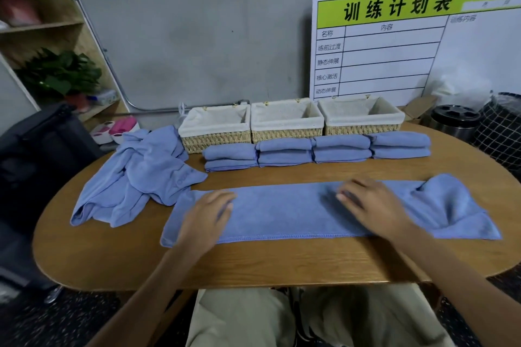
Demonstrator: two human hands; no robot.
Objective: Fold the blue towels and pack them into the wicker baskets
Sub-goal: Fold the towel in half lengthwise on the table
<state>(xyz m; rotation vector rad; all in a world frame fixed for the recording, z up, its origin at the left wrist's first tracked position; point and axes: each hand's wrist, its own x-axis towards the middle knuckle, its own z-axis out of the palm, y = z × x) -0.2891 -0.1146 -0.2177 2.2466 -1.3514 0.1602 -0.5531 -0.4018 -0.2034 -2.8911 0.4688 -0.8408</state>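
Nearest the lens: khaki-clad knees (282,318) under the edge of the oval wooden worktop (112,262). Above them, a long blue towel (282,214) laid lengthwise along the front, already halved into a narrow strip, flat at the left end and still rumpled at the right. Left hand (208,211) resting on it near the left end, fingers (225,203) straight and flat, gripping nothing. Right hand (372,203) flat on the strip right of centre, fingers likewise extended, pressing rather than pinching; slightly blurred.

Further back, four stacks of folded towels (315,149) in a row, two to a stack, just in front of three wicker baskets (284,124) with pale cloth liners. Nothing visible inside any basket. To the left, a loose heap of unfolded towels (141,177), touching the strip's far left corner and reaching back beside the left basket.

By judgement: folding well advanced, perhaps past halfway; packing not begun. Left to do: smoothing the crumpled right end, folding this strip down, working through the heap, then loading every stack into the baskets.
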